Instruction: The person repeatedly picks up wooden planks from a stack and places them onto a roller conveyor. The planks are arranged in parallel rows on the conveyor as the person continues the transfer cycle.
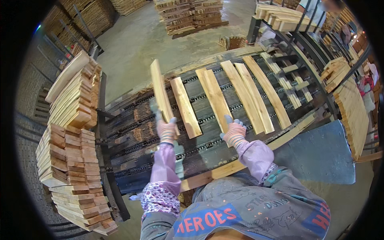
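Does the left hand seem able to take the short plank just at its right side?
Probably yes: the short plank lies close by with its top uncovered, yet the left hand is around another plank and may need to release it first.

Fingertips (155, 108) of left hand (166, 130) were blurred. Right hand (234, 133) hid part of the board (213, 94) beneath. Upper edge cut off far stack (190, 17) and co-worker (318, 14).
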`<state>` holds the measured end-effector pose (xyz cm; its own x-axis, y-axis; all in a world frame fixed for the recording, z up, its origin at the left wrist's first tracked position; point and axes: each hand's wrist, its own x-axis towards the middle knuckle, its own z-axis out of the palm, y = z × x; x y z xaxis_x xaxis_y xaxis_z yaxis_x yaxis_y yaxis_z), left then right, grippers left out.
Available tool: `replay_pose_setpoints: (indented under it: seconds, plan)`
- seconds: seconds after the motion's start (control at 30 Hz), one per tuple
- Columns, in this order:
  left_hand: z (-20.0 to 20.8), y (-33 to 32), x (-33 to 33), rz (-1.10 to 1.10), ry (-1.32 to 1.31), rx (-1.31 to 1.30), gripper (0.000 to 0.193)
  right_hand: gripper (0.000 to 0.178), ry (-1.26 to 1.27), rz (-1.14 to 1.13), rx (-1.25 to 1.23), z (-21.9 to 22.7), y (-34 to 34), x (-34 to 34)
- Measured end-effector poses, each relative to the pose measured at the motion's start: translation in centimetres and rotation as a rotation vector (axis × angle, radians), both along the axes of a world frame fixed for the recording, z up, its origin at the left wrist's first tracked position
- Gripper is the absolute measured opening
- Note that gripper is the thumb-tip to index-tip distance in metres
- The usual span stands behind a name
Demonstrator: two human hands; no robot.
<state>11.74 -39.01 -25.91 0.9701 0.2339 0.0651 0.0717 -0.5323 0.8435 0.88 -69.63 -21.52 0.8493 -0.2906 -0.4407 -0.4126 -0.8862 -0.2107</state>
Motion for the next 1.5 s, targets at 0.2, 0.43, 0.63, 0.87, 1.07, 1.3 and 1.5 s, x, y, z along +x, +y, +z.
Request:
replay_pose_setpoints:
  seconds: [0.2,0.43,0.63,0.87,1.07,1.3,1.5]
  plan:
    - [3.3,-7.5,-3.6,-0.129,0.599,0.618,0.12,0.093,-0.394,-0.202,0.963,1.1,-2.8,1.4]
    - [4.8,0.4,-3.3,-0.166,0.704,0.609,0.122,0.067,-0.912,0.461,0.657,17.3,12.4,9.3]
    - [4.2,6.3,-3.2,-0.167,0.725,0.569,0.123,0.057,-1.14,0.747,0.648,30.7,32.5,22.8]
    - [1.7,13.8,-3.7,-0.148,0.496,-0.067,0.125,0.053,-1.198,1.036,0.192,39.1,53.6,35.9]
    - [-0.4,18.0,-6.2,-0.162,0.212,-1.156,0.062,0.05,-0.825,0.902,-0.209,35.8,59.0,40.1]
    - [4.8,17.7,-6.9,-0.244,0.269,-1.745,0.071,0.077,-1.002,0.71,0.012,27.1,34.9,32.9]
    - [5.2,14.1,-8.3,-0.298,0.326,-1.633,0.075,0.11,0.045,0.174,-0.187,6.4,10.7,9.9]
